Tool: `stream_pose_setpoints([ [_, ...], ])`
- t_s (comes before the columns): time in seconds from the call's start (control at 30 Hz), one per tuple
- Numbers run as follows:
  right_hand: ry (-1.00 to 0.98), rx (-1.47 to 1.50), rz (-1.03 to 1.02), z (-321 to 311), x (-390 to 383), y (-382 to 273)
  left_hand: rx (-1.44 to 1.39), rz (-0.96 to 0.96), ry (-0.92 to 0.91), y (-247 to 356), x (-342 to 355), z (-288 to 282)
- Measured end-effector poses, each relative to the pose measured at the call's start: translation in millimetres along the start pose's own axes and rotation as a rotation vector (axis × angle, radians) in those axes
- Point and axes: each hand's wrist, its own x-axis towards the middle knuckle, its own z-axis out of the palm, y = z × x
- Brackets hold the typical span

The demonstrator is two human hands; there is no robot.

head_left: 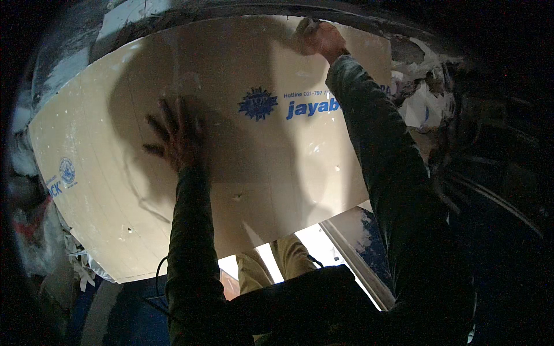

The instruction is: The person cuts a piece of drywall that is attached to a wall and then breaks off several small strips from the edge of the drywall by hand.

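Note:
A large tan sheet of board [248, 173], likely plasterboard, fills the middle, with blue print and scattered pale specks on its face. My left hand [180, 138] lies against its left-centre part, fingers spread and pressed flat, holding nothing. At the far edge of the sheet, my right hand [325, 39] is closed, its arm stretched out long. Something dark and small shows at its fingers, partly in shadow; I cannot make out what it is. Shadows of my head and arms fall across the board.
Crumpled pale scraps [424, 106] lie right of the sheet, and clear plastic [37, 251] with torn paper lies at its left. Below the near edge are my legs in tan trousers [291, 258], a bright gap and a long metal rail [360, 268]. The surroundings are dark.

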Motion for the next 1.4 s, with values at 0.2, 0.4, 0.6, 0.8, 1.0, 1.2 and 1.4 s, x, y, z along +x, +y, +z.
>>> stream_pose_setpoints([
  [0.2,0.013,0.035,0.029,6,3,6,0.039,-0.015,-0.023,3,-1,2],
  [0.4,-0.020,0.093,0.029,-1,-2,1,0.045,-0.010,-0.054,3,-1,1],
  [0.6,-0.382,0.185,-0.045,-6,13,1,-0.003,0.036,0.034,1,-4,0],
  [0.8,-0.127,-0.118,-0.273,0,-14,-8,-0.013,0.040,0.092,0,-4,4],
  [1.0,-0.068,-0.298,-0.424,-10,-74,-30,-0.013,0.007,0.095,2,1,12],
  [1.2,-0.320,-0.086,0.000,-23,-143,-54,-0.053,-0.018,0.047,-5,6,30],
  [1.4,-0.522,-0.030,0.118,-43,-223,-58,0.564,0.048,0.047,-3,16,37],
])
